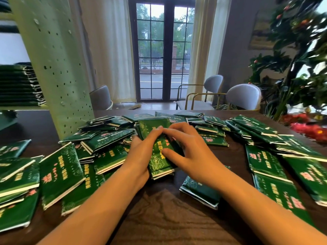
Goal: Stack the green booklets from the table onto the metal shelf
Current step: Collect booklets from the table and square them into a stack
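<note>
Bundle of green booklets (158, 164) on bench (168, 213): left hand (141, 154) grips its left edge, right hand (187, 156) curls over the top, thumb pressed on cover.

Both bare forearms are extended from the near edge of the tabletop (159, 218) toward its middle. The left hand (141, 152) is curled round the left side of a booklet stack (157, 164). The right hand (187, 154) is arched over it, thumb pressed on top.
</note>
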`<state>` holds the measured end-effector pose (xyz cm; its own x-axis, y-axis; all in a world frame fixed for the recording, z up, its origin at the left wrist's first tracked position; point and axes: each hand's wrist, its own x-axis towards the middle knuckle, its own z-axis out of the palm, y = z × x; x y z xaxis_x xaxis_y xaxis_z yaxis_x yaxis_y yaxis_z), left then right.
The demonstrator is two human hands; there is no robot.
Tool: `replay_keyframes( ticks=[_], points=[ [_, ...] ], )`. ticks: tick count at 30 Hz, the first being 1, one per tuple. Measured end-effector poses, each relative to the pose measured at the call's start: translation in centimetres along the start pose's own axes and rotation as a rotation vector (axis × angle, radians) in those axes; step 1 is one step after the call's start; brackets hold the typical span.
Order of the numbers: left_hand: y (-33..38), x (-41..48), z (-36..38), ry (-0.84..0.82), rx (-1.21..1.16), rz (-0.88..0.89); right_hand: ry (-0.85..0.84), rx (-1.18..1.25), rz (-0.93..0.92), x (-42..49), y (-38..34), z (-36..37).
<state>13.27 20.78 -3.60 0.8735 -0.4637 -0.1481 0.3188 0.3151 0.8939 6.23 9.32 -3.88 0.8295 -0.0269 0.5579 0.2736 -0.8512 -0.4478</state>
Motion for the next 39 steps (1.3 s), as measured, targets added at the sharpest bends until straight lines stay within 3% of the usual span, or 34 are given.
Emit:
replay_keyframes(
  ticks=[2, 5, 7, 9, 11, 13, 20, 26, 39],
  points=[
    [-0.3, 0.3, 0.1, 0.010, -0.013, 0.024, 0.028, -0.178, -0.044, 0.3, 0.3, -1.2],
    [-0.3, 0.5, -0.1, -0.011, -0.029, 0.006, 0.028, -0.309, 0.091, 0.7, 1.1, -4.0],
    [-0.2, 0.5, -0.2, -0.021, -0.009, 0.005, -0.140, -0.502, 0.226, 0.6, 1.9, -5.5],
    [-0.2, 0.5, -0.3, -0.023, 0.000, -0.006, -0.438, -0.618, 0.379, 0.3, 2.3, -6.4],
    [-0.3, 0.5, -0.3, -0.027, 0.010, -0.011, -0.670, -0.567, 0.502, 0.0, 2.3, -6.9],
    [-0.4, 0.6, -0.2, -0.032, 0.025, -0.021, -0.746, -0.554, 0.568, -0.2, 2.1, -7.3],
    [-0.4, 0.5, -0.2, -0.040, 0.023, -0.018, -0.793, -0.682, 0.542, -0.3, 2.3, -6.5],
    [-0.4, 0.4, -0.1, -0.026, 0.022, -0.007, -0.744, -0.514, 0.503, -0.3, 3.2, -5.8],
    [-0.1, 0.2, -0.2, -0.029, 0.008, -0.017, -0.667, -0.437, 0.403, 0.0, 3.3, -4.9]
  ],
)
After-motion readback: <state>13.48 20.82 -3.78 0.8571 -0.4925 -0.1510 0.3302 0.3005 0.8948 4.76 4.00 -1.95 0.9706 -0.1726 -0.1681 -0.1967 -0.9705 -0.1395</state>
